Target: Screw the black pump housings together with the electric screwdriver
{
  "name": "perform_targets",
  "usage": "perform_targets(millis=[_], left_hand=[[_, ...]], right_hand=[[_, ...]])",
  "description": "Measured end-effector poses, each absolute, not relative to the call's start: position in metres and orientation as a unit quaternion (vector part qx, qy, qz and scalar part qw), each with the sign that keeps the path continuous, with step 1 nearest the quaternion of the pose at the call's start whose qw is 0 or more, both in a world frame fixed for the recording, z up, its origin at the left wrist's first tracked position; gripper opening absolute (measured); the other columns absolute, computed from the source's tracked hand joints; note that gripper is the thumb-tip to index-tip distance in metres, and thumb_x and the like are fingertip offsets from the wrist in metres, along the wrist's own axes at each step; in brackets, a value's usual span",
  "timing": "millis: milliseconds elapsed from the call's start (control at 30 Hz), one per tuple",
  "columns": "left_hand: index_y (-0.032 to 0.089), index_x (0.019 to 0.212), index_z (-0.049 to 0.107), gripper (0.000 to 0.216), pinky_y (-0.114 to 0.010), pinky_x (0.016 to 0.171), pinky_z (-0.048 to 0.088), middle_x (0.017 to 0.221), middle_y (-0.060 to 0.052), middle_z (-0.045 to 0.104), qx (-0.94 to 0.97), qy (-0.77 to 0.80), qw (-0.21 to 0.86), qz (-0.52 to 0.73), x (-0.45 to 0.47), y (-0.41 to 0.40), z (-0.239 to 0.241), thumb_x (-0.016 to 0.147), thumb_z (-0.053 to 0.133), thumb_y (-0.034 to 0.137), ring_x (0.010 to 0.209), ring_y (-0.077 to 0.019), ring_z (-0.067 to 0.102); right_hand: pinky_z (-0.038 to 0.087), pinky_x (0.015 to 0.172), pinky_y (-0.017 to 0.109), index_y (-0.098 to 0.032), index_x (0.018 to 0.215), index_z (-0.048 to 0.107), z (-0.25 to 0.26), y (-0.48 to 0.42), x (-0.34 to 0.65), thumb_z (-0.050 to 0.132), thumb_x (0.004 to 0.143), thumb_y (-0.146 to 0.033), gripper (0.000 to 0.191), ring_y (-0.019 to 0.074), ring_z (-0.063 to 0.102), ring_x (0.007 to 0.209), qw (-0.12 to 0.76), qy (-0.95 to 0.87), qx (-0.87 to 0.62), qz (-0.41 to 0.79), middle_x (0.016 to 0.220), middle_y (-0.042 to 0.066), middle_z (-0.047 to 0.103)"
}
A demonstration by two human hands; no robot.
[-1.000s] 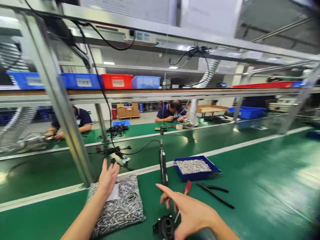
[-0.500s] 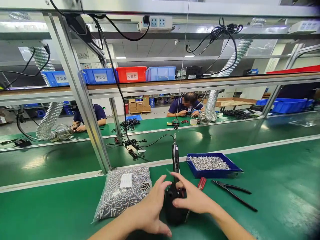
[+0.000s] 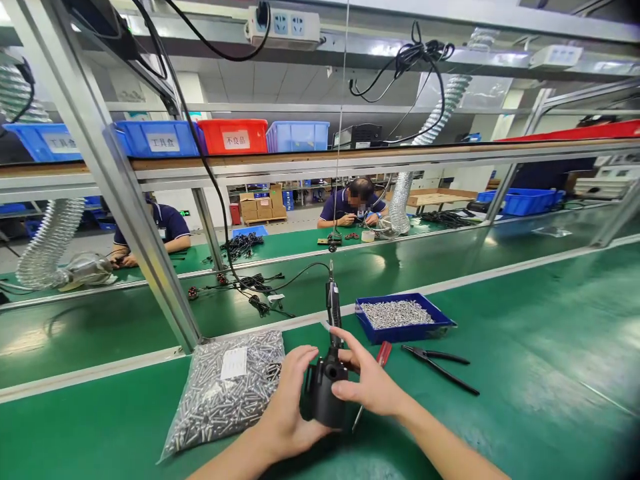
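Observation:
A black, rounded housing (image 3: 329, 402) with a round hole near its top is between my two hands, above the green bench. My left hand (image 3: 289, 407) cups its left side, the thumb reaching under its lower edge. On the right side, my right hand (image 3: 369, 381) grips the housing with the thumb on its front and fingers behind. Right behind it a black electric screwdriver (image 3: 333, 303) hangs upright from a thin wire. Beside my right hand lies a screwdriver with a red handle (image 3: 383, 354), its shaft partly hidden.
A clear bag of metal screws (image 3: 225, 393) lies left of my hands. At the right are a blue tray (image 3: 407, 333) of small metal parts and black-handled pliers (image 3: 443, 367). A metal post (image 3: 125, 187) rises at the left. Two people work across the bench.
My hands have closed in around the black housing, which now appears raised and tilted. The whole view has shifted, so the bench things sit further left.

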State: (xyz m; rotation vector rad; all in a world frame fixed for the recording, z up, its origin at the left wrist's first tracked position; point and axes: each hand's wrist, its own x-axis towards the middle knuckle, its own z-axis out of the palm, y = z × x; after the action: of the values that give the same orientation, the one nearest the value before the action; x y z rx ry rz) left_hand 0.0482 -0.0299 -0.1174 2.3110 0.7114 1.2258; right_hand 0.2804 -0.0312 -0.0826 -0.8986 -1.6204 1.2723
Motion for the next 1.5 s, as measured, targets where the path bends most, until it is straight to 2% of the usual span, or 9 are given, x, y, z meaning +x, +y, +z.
perform_targets(millis=[100,200,300,367,467,600,900,1167,1500], left_hand=[[0.031,0.151,0.040,0.073,-0.065,0.119,0.040,0.147,-0.017,0.048,0.826,0.237,0.209,0.466,0.052,-0.033,-0.120,0.087,0.072,0.016,0.142,-0.0380,0.046],[0.030,0.146,0.043,0.067,-0.060,0.117,0.044,0.145,-0.016,0.050,0.795,0.240,0.230,0.507,0.054,-0.033,-0.120,0.086,0.068,0.014,0.138,-0.0359,0.051],[0.030,0.143,0.046,0.065,-0.056,0.113,0.048,0.143,-0.014,0.052,0.732,0.297,0.222,0.571,0.054,-0.028,-0.119,0.085,0.069,0.014,0.134,-0.0345,0.054],[0.029,0.140,0.048,0.063,-0.052,0.111,0.050,0.140,-0.013,0.053,0.690,0.336,0.215,0.604,0.053,-0.024,-0.118,0.083,0.072,0.015,0.132,-0.0334,0.056],[0.028,0.140,0.048,0.065,-0.046,0.105,0.053,0.138,-0.013,0.055,0.663,0.366,0.246,0.605,0.051,-0.020,-0.117,0.082,0.075,0.017,0.127,-0.0313,0.059],[0.027,0.140,0.046,0.065,-0.046,0.104,0.052,0.136,-0.012,0.056,0.673,0.378,0.263,0.578,0.051,-0.022,-0.116,0.083,0.076,0.019,0.122,-0.0299,0.061],[0.026,0.140,0.044,0.064,-0.051,0.111,0.046,0.136,-0.013,0.053,0.707,0.358,0.237,0.562,0.052,-0.021,-0.121,0.085,0.075,0.021,0.126,-0.0309,0.057],[0.025,0.140,0.044,0.062,-0.050,0.112,0.045,0.137,-0.013,0.051,0.700,0.357,0.255,0.564,0.052,-0.022,-0.120,0.085,0.073,0.020,0.127,-0.0305,0.055],[0.025,0.139,0.046,0.061,-0.052,0.108,0.047,0.136,-0.013,0.052,0.694,0.354,0.259,0.571,0.051,-0.022,-0.122,0.084,0.073,0.021,0.125,-0.0315,0.056]], right_hand=[[0.045,0.102,0.048,-0.023,0.165,0.021,-0.090,-0.034,0.272,0.085,0.073,-0.036,0.113,0.0281,0.063,0.103,0.434,-0.661,-0.358,0.496,0.106,0.005,0.068],[0.047,0.100,0.044,-0.024,0.165,0.023,-0.092,-0.037,0.265,0.084,0.080,-0.037,0.105,0.0276,0.060,0.111,0.473,-0.655,-0.355,0.471,0.120,0.009,0.065],[0.049,0.091,0.037,-0.024,0.144,0.055,-0.087,-0.039,0.260,0.074,0.094,-0.042,0.056,0.0261,0.057,0.114,0.563,-0.615,-0.367,0.412,0.129,0.012,0.061],[0.047,0.076,0.032,-0.020,0.108,0.070,-0.082,-0.040,0.258,0.070,0.099,-0.047,0.029,0.0212,0.056,0.091,0.583,-0.598,-0.369,0.408,0.103,0.008,0.063],[0.029,0.055,0.027,-0.017,0.077,0.064,-0.080,-0.044,0.252,0.075,0.094,-0.057,0.045,0.0123,0.036,0.060,0.542,-0.565,-0.370,0.501,0.066,-0.002,0.045],[0.015,0.050,0.026,-0.017,0.074,0.062,-0.086,-0.049,0.237,0.082,0.082,-0.067,0.054,0.0085,0.024,0.052,0.498,-0.504,-0.371,0.601,0.056,-0.007,0.035],[0.022,0.053,0.027,-0.014,0.074,0.072,-0.093,-0.051,0.225,0.086,0.078,-0.064,0.052,0.0097,0.028,0.054,0.504,-0.492,-0.409,0.580,0.053,-0.006,0.037],[0.037,0.064,0.028,-0.012,0.077,0.076,-0.093,-0.054,0.224,0.083,0.082,-0.058,0.047,0.0145,0.047,0.067,0.506,-0.521,-0.431,0.536,0.071,0.004,0.063],[0.034,0.060,0.028,-0.013,0.077,0.075,-0.098,-0.056,0.224,0.076,0.089,-0.055,0.043,0.0148,0.045,0.064,0.499,-0.557,-0.456,0.483,0.069,0.003,0.060]])
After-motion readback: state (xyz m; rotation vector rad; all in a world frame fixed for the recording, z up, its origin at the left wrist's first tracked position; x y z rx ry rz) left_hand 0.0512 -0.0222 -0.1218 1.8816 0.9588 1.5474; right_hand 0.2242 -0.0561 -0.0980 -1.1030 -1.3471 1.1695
